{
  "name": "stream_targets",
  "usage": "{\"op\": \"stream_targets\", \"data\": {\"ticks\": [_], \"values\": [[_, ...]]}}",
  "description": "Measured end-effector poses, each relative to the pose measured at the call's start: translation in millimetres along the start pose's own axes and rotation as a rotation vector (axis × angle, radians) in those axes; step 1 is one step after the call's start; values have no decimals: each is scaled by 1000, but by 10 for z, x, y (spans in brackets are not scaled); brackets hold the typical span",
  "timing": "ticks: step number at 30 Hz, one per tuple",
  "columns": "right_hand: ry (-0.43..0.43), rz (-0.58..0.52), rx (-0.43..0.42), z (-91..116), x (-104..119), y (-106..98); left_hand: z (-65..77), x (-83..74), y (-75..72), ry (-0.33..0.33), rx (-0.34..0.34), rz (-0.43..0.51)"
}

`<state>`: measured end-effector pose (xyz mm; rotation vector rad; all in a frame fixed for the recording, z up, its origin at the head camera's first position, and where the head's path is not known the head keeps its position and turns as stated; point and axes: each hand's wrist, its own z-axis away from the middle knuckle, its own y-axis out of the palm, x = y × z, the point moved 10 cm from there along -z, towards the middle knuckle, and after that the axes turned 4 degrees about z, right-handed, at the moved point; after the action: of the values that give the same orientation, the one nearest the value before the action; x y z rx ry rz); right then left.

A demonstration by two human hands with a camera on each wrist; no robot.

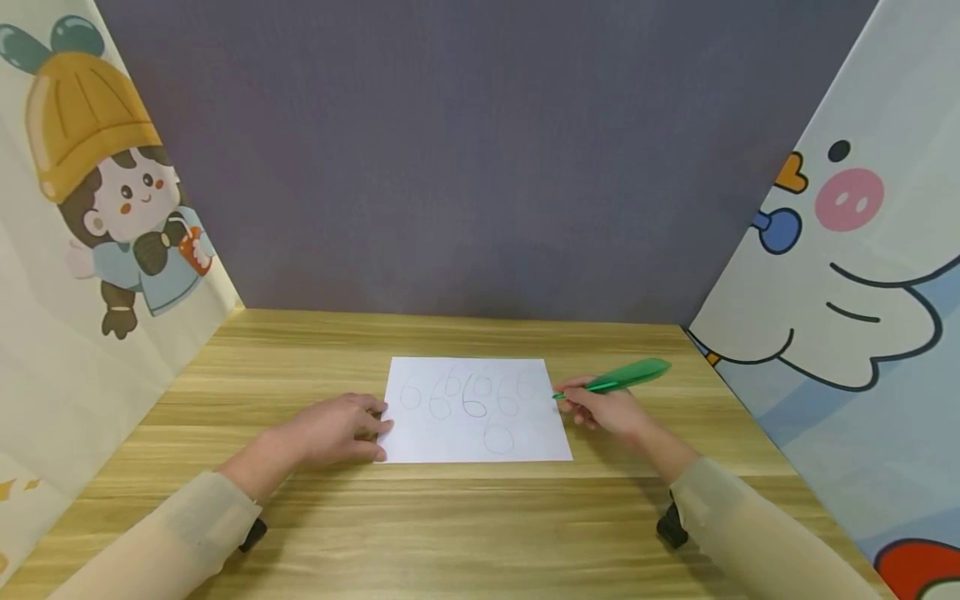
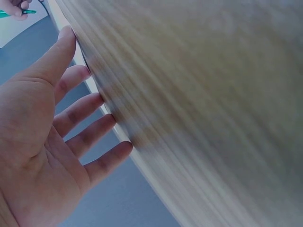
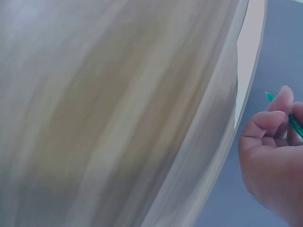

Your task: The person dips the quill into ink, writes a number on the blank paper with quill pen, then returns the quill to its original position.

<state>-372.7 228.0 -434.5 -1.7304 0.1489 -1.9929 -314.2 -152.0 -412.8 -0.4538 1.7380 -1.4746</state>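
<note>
A white sheet of paper (image 1: 442,442) lies on the wooden table, bearing several faint loops shaped like the number 6 and one darker 6 near its middle. My left hand (image 1: 341,429) rests its fingertips on the sheet's left edge; in the left wrist view, that hand (image 2: 38,123) has its fingers spread and nearly straight. Just off the paper's right edge, my right hand (image 1: 603,410) pinches a green feather pen (image 1: 630,374), its tip pointing left towards the sheet. The right wrist view shows the curled fingers of that hand (image 3: 270,156) around the pen (image 3: 295,124).
The wooden table (image 1: 450,533) reaches back to a dark grey panel (image 1: 480,167). Cartoon-printed walls stand on both sides, the left wall (image 1: 45,375) with a figure in a yellow hat and the right wall (image 1: 810,333) with a white character. Dark wrist devices show below both sleeves.
</note>
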Motion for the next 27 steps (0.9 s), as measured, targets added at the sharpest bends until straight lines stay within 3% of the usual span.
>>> {"op": "stream_targets", "data": {"ticks": [10,14,23,27], "values": [[-50,153,-82,24,-15,-353,-8,13,12,1,-3,-8],[-96,206,-79,69,40,-469,-11,12,15,4,-3,-9],[-178,131,-65,186,133,-620,-10,12,12,-1,1,-3],[-188,40,-28,206,120,-649,-12,10,15,-6,4,2]]}}
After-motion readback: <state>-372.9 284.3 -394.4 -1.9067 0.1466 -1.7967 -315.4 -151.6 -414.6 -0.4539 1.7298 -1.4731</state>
